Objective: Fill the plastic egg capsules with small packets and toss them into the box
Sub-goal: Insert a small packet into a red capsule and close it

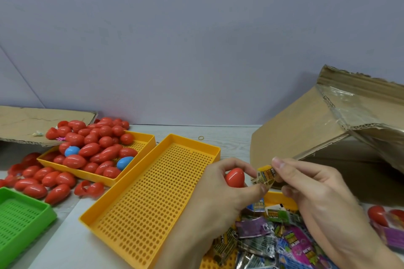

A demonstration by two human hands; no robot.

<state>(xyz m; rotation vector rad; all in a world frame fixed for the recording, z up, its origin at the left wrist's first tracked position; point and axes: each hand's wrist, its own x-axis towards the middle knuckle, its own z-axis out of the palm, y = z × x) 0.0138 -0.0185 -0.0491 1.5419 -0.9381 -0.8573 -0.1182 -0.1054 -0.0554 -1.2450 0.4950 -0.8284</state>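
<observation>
While your left hand (220, 183) curls around the red egg capsule (235, 177) at lower centre of the frame, your right hand (310, 188) pinches a small packet (265, 176) just beside it. Both look light; the foil is soft and probably slippery, so pinch its edge. The box (306, 137) sits at right.

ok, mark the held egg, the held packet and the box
egg (234, 177), head view, red shell showing between the left fingers
packet (265, 176), head view, its printed yellow face
box (295, 137), head view, its plain cardboard side
</observation>
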